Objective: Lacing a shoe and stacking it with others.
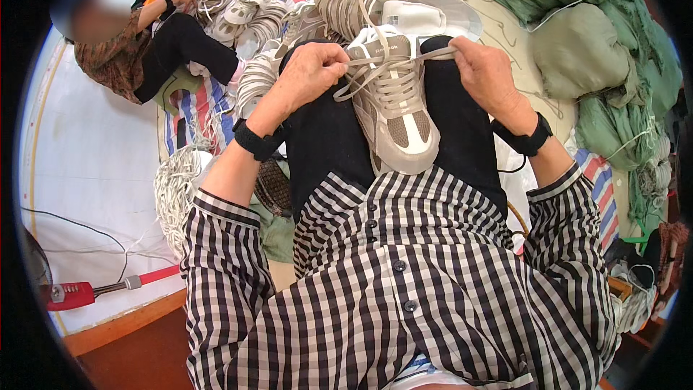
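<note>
A beige and brown sneaker (408, 130) rests between my thighs, its toe toward my body. Its flat beige shoelace (397, 90) is threaded through the eyelets and crosses over the tongue. My left hand (315, 71) pinches one side of the lace just left of the shoe's collar. On the other side my right hand (485, 76) grips the lace between thumb and fingers, pulled out level to the right. A loose loop of lace hangs by the shoe's left side, and another strand rises above the tongue.
Beyond the sneaker lie stacked shoe uppers (354, 3) and a white shoe part (413, 18). Green cloth sacks (585, 50) heap at the right. A bundle of pale laces (177, 195) sits by my left elbow. Another person (130, 50) works at the upper left.
</note>
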`<state>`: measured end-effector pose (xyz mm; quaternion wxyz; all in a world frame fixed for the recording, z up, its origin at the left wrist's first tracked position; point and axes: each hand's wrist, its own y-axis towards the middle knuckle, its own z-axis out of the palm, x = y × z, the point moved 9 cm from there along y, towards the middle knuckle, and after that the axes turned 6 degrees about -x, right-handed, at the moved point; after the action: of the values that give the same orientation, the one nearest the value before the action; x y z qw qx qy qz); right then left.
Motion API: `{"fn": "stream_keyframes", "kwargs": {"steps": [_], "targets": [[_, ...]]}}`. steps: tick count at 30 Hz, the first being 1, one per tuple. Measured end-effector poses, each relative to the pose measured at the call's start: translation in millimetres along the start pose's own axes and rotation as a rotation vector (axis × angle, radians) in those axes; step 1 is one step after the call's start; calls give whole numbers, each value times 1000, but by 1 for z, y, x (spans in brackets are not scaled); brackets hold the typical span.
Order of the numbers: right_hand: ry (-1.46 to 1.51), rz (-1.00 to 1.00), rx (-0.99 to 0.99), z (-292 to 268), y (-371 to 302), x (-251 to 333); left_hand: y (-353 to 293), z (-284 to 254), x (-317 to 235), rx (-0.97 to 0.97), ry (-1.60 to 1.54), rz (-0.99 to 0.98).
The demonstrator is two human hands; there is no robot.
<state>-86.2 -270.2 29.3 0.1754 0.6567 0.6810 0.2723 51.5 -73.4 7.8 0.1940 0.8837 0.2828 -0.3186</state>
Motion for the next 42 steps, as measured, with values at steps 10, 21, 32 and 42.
{"fn": "stream_keyframes", "kwargs": {"steps": [10,21,32,42], "targets": [[975,435,-70,4,7,-1,-28,5,13,105,-332,-239],[745,232,157,-28,-4,16,-33,10,25,111,-446,-266],[439,165,-320,-41,10,17,-35,6,14,102,-370,-285],[191,-122,-452,-48,27,37,-54,21,16,232,-672,-370]]}}
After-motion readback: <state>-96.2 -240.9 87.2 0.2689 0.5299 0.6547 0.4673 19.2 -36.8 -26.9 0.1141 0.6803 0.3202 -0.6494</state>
